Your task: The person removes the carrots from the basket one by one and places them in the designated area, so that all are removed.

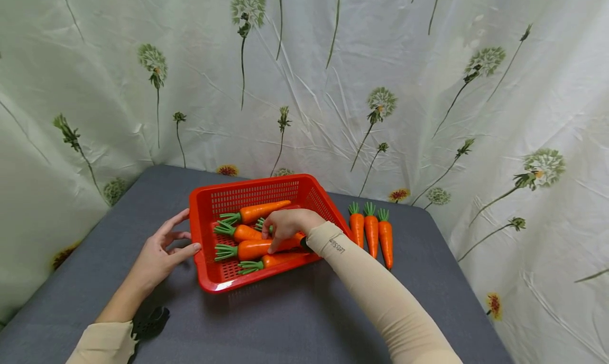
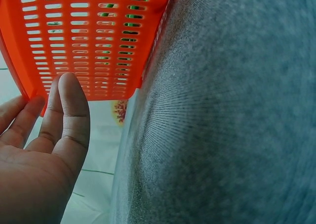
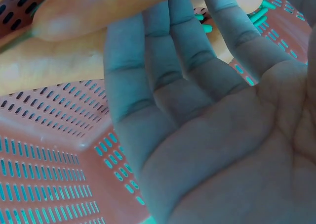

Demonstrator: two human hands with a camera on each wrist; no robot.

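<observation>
A red plastic basket [image 1: 209,283] with slotted walls holds several orange carrots with green tops, such as an upper carrot [image 1: 259,212] and a front carrot [image 1: 280,259]. My right hand [image 1: 287,224] reaches inside, thumb and fingers around a carrot [image 1: 249,249] in the middle of the basket. In the right wrist view, the fingers [image 3: 163,75] run behind a carrot [image 3: 94,11] that hides their tips. Outside the basket's left end is my left hand [image 1: 162,250], its fairly straight fingers touching the rim. The left wrist view shows the thumb [image 2: 74,100] before the slotted wall.
Three carrots [image 1: 371,229] lie side by side right of the basket, tops pointing away. The grey table [image 1: 266,327] meets a white curtain [image 1: 200,89] with a dandelion print behind it. A black strap [image 1: 151,322] is at the left wrist.
</observation>
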